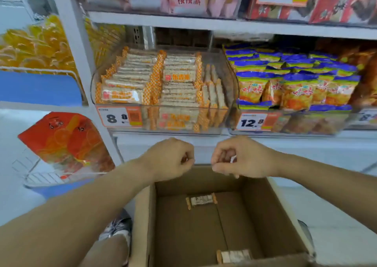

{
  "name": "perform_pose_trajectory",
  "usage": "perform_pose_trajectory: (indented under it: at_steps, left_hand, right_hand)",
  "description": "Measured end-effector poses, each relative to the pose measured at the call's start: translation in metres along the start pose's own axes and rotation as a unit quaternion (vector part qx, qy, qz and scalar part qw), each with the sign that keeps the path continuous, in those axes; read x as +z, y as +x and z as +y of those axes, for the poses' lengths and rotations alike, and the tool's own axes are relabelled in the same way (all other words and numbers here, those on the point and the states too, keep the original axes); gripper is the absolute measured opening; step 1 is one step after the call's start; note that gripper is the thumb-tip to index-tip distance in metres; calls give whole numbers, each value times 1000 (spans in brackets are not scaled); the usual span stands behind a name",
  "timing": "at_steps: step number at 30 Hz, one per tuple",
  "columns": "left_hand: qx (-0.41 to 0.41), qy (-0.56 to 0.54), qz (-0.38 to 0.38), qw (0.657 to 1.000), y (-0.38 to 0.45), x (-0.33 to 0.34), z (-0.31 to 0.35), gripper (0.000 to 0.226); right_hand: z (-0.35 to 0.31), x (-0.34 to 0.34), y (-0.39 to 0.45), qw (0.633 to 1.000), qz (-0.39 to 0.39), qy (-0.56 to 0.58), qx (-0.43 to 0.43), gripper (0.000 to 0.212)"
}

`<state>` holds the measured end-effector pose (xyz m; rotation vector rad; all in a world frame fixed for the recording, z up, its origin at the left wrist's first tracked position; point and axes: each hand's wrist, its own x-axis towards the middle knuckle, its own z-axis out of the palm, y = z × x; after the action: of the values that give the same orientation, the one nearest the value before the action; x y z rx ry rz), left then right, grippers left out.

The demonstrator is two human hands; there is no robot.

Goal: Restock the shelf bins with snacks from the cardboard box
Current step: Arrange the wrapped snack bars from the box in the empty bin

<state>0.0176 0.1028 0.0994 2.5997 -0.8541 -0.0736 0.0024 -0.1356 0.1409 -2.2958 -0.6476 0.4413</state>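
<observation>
An open cardboard box (pixel 142 215) stands on the floor below me. Two orange-and-white snack bars lie on its bottom, one near the far wall (pixel 201 200) and one by the near edge (pixel 234 255). Above it, a clear shelf bin (pixel 231 79) is packed with rows of the same bars (pixel 177 77). My left hand (pixel 171 158) and my right hand (pixel 242 158) hover side by side over the box's far rim, just below the bin. The fingers of both are curled in, and no snack shows in either.
A neighbouring bin holds blue-and-yellow snack bags (pixel 295 83). Price tags reading 8.8 (pixel 119 116) and 12.9 (pixel 253 122) hang on the bin fronts. A red bag (pixel 65 140) sits in a wire basket (pixel 40 177) at the left. My shoe (pixel 116 230) is beside the box.
</observation>
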Motion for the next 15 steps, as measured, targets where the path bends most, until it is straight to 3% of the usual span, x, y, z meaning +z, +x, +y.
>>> perform_pose_trajectory:
  at_steps: [2, 5, 11, 15]
  left_hand:
    - [-11, -7, -67, 998, 3, 29, 0, 14]
    - [-74, -64, -88, 991, 7, 73, -4, 7]
    - [-216, -133, -164, 953, -8, 183, -23, 19]
    - [-278, -140, -195, 930, -5, 235, -48, 32]
  right_hand:
    - [38, 22, -7, 998, -36, -18, 43, 12]
    - [93, 52, -10, 992, -71, -35, 99, 17]
    - [200, 126, -20, 971, -79, 68, 216, 20]
    - [254, 176, -21, 934, -199, 67, 288, 26]
